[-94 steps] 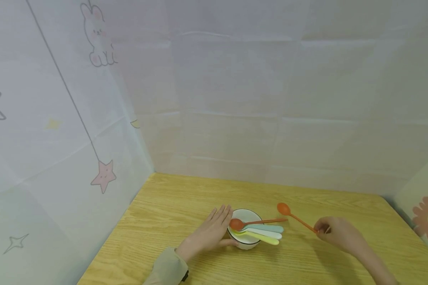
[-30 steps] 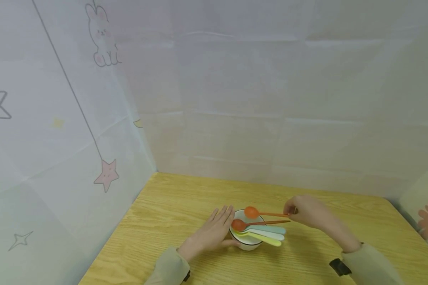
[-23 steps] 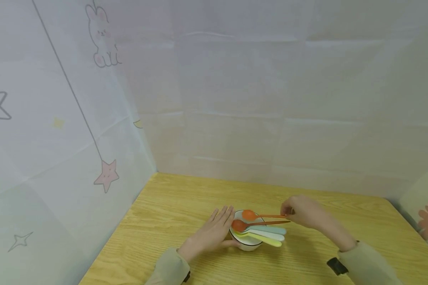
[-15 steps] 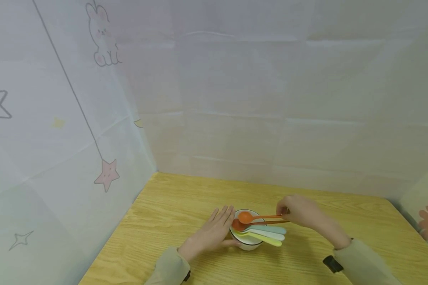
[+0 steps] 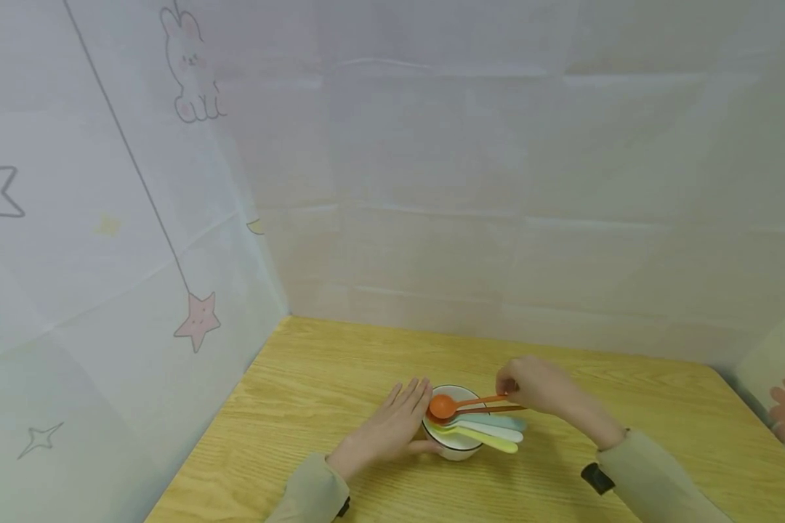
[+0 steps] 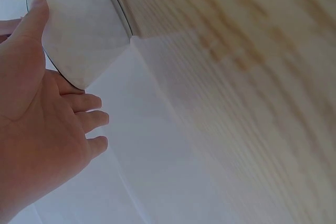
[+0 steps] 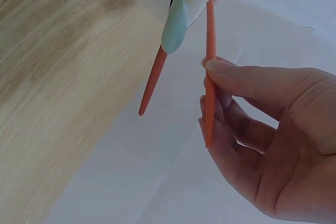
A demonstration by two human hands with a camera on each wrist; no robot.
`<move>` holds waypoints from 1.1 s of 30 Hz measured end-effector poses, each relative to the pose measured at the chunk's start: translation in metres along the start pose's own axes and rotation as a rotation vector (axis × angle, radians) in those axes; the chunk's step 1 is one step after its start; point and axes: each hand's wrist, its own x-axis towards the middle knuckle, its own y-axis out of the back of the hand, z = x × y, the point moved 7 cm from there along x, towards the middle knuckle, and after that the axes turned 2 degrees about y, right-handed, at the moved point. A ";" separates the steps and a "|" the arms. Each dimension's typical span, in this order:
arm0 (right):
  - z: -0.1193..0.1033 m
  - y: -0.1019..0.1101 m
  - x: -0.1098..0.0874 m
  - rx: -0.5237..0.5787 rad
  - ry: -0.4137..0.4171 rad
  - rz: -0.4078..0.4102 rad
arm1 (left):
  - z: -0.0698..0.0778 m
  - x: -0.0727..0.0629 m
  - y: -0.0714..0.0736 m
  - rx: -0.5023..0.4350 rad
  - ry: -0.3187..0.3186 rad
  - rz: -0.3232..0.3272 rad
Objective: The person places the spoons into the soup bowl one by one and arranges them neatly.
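Note:
A white bowl (image 5: 456,453) with a dark rim stands on the table. My left hand (image 5: 389,425) rests against its left side, fingers straight; the left wrist view shows the thumb on the bowl's wall (image 6: 86,17). My right hand (image 5: 538,385) pinches the handle of an orange spoon (image 7: 210,98) between thumb and fingertips. That spoon's head (image 5: 441,406) is over the bowl, above a darker orange spoon (image 5: 497,410) whose head it largely covers. A teal spoon (image 5: 500,421), a white spoon (image 5: 502,433) and a yellow spoon (image 5: 495,442) lie in the bowl, handles jutting right.
The wooden table (image 5: 314,363) extends around the bowl. Pale printed cloth (image 5: 425,181) hangs behind it and along the left and right sides.
My right hand has carried the orange spoon leftward from the table's right side to the bowl; its head now overlaps the darker orange spoon's. My left hand has stayed against the bowl.

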 end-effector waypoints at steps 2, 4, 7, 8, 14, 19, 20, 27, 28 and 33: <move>-0.001 -0.001 0.001 -0.001 -0.002 -0.006 | 0.000 0.000 0.000 0.005 0.003 -0.002; -0.002 -0.001 0.003 -0.006 0.005 -0.010 | 0.000 0.000 0.000 0.010 0.005 -0.004; -0.003 -0.003 0.005 -0.010 0.015 -0.014 | 0.000 0.000 0.000 0.012 0.006 -0.006; -0.003 -0.003 0.005 -0.014 0.026 -0.010 | 0.000 0.000 0.000 0.014 0.007 -0.006; -0.004 -0.005 0.008 -0.017 0.054 0.008 | 0.001 0.000 0.001 0.017 0.006 0.002; -0.002 -0.008 0.008 0.003 0.029 0.012 | 0.001 0.000 0.001 0.020 -0.002 0.009; -0.002 -0.008 0.008 0.004 0.026 0.012 | 0.002 0.000 0.001 0.020 -0.003 0.009; 0.001 -0.009 0.008 0.006 0.028 0.013 | 0.002 0.000 0.003 0.020 0.004 -0.002; 0.001 -0.010 0.009 0.006 0.032 0.015 | 0.002 -0.001 0.003 0.018 0.005 -0.002; 0.003 -0.012 0.009 0.014 0.027 0.019 | 0.001 0.000 0.000 -0.008 0.010 -0.009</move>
